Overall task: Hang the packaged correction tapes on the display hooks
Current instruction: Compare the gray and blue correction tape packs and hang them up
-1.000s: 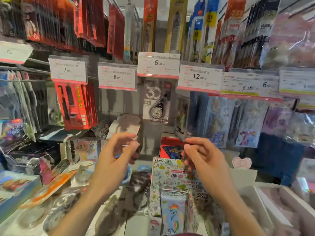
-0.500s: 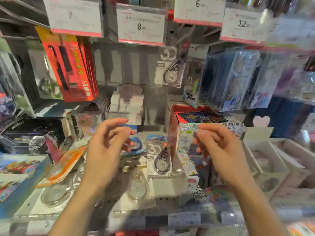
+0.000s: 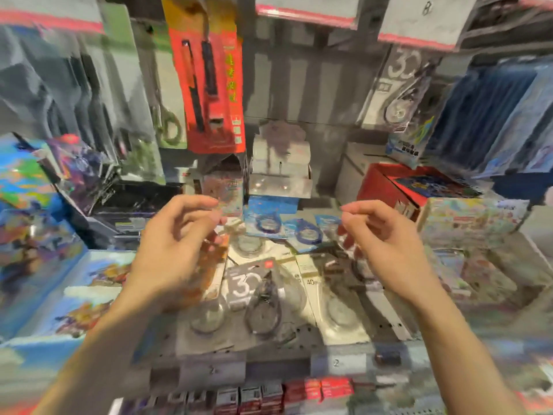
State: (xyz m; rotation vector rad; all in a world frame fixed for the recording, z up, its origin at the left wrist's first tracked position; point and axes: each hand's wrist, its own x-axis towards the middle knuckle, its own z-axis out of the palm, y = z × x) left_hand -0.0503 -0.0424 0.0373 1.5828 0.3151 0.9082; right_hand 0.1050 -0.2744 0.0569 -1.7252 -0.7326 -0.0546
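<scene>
Several packaged correction tapes lie flat on the shelf below my hands: a grey "30" pack (image 3: pixel 257 292) in the middle, a white pack (image 3: pixel 335 307) to its right, and blue-carded packs (image 3: pixel 299 232) behind. One grey correction tape pack (image 3: pixel 401 91) hangs on a hook at upper right. My left hand (image 3: pixel 176 253) and my right hand (image 3: pixel 389 250) hover above the loose packs with fingers curled and apart, holding nothing. The frame is blurred.
A red pen pack (image 3: pixel 209 85) hangs at upper centre beside price tags (image 3: pixel 419 22). A red box (image 3: pixel 398 190) and a patterned box (image 3: pixel 469 220) stand at right. Colourful card boxes (image 3: pixel 39 241) fill the left. Small red packs (image 3: pixel 317 390) sit below the shelf edge.
The view has tilted down from the hanging rows to the shelf. Both hands have lowered toward the loose packs and stayed empty.
</scene>
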